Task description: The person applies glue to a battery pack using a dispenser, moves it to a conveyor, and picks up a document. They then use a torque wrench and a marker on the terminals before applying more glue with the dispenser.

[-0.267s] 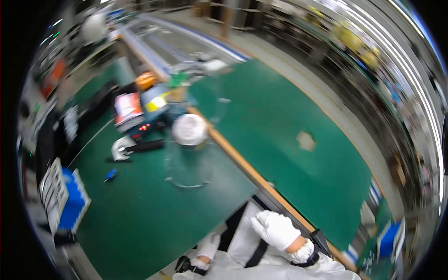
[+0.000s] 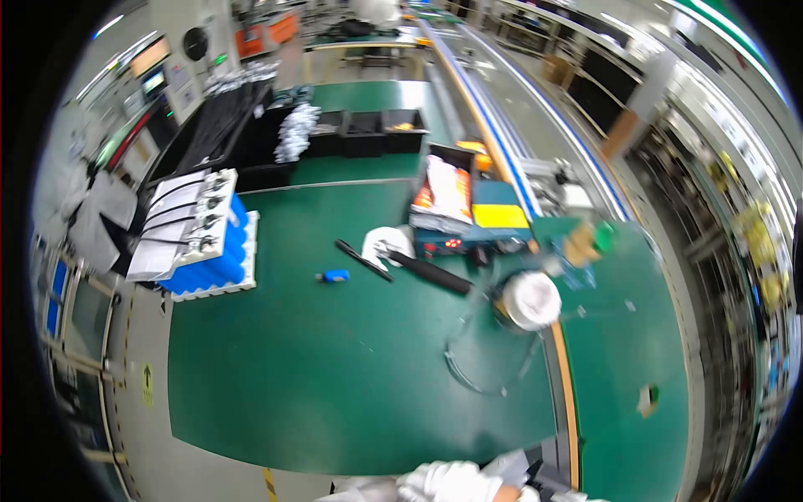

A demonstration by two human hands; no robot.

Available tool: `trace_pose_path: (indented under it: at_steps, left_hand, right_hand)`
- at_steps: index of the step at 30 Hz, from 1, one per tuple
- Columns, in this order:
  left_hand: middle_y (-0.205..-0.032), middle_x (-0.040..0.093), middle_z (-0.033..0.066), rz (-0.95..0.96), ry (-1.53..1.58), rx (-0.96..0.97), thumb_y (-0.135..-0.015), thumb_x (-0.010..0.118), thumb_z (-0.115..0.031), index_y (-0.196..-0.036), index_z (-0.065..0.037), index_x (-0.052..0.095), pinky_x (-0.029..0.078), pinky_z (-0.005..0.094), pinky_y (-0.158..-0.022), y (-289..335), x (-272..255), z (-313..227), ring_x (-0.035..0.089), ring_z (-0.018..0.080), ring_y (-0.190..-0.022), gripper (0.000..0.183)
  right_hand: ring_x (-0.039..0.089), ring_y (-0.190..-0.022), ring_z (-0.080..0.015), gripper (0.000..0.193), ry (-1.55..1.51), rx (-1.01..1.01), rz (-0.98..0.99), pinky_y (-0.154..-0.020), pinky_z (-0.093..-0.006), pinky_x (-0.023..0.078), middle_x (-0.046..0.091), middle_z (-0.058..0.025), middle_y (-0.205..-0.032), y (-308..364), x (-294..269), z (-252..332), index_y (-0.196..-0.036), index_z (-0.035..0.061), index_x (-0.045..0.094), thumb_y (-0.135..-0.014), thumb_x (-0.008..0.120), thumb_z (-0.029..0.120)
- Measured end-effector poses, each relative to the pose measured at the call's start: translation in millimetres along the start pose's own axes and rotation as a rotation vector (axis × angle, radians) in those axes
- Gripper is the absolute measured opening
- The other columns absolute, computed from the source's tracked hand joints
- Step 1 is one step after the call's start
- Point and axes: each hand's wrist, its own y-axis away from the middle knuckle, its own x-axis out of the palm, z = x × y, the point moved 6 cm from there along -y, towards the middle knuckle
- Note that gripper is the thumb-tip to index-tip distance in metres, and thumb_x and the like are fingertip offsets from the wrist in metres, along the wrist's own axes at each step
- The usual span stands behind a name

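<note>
My right hand, in a white glove, is at the lower edge by the near side of the green table. Motion blurs its fingers and the frame cuts it off, so its grip is hidden. A pale patch left of it may be my left hand or sleeve; I cannot tell which. On the table lie a small blue piece, a black pen-like tool, a black-handled tool and a crumpled white piece. A jar with a white top stands right of them, beside a loop of clear tubing.
A blue cell pack with white end frames stands at the table's left edge. Black bins line the back. A teal device with red lights carries a tray of orange-and-white packets. A wood-edged rail divides off a right-hand green surface.
The view has swung right-side-up and leftward, so the table now lies straight ahead. My hands have dropped to the lower edge of the picture. The tabletop things look unmoved.
</note>
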Motion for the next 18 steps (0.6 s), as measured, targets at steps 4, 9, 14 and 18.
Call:
trace_pose_path:
  at_steps: [4, 9, 14, 18]
  left_hand:
    - [-0.073, 0.053, -0.0010, -0.151, 0.015, -0.148, -0.086, 0.057, -0.034, -0.106, -0.016, 0.061, 0.048, 0.0298, -0.062, 41.9, -18.3, 58.0, 0.060, 0.0159, -0.079, 0.027]
    - [-0.080, 0.054, 0.0015, -0.223, 0.077, -0.278, -0.087, 0.056, -0.035, -0.108, -0.015, 0.061, 0.047, 0.0316, -0.067, 61.7, -28.7, 92.7, 0.059, 0.0182, -0.084, 0.030]
    - [-0.088, 0.055, 0.0040, -0.269, 0.072, -0.381, -0.087, 0.055, -0.037, -0.110, -0.014, 0.061, 0.046, 0.0333, -0.072, 56.6, -17.3, 99.3, 0.058, 0.0206, -0.089, 0.033]
    - [-0.093, 0.056, 0.0061, -0.260, -0.018, -0.488, -0.087, 0.054, -0.038, -0.111, -0.013, 0.061, 0.046, 0.0347, -0.076, 59.9, 6.4, 115.0, 0.058, 0.0225, -0.093, 0.035]
  right_hand:
    - [0.060, -0.067, -0.0293, 0.019, -0.148, -0.157, 0.203, -0.056, -0.0427, 0.049, 0.059, -0.0100, -0.074, -45.3, 25.0, 17.7, -0.088, 0.0125, 0.062, -0.089, 0.051, 0.029]
    - [0.061, -0.067, -0.0289, 0.021, -0.134, -0.073, 0.142, -0.060, -0.0418, 0.050, 0.061, -0.0105, -0.077, -78.6, -0.8, 8.1, -0.091, 0.0120, 0.063, -0.089, 0.052, 0.030]
    - [0.063, -0.076, -0.0305, 0.025, -0.261, -0.074, 0.173, -0.068, -0.0412, 0.051, 0.065, -0.0122, -0.088, -97.1, -13.0, 3.5, -0.097, 0.0127, 0.064, -0.091, 0.051, 0.033]
    - [0.064, -0.093, -0.0241, 0.030, -0.399, -0.307, 0.218, -0.080, -0.0321, 0.051, 0.065, -0.0135, -0.102, -116.8, -0.5, -3.3, -0.115, 0.0087, 0.059, -0.097, 0.047, 0.029]
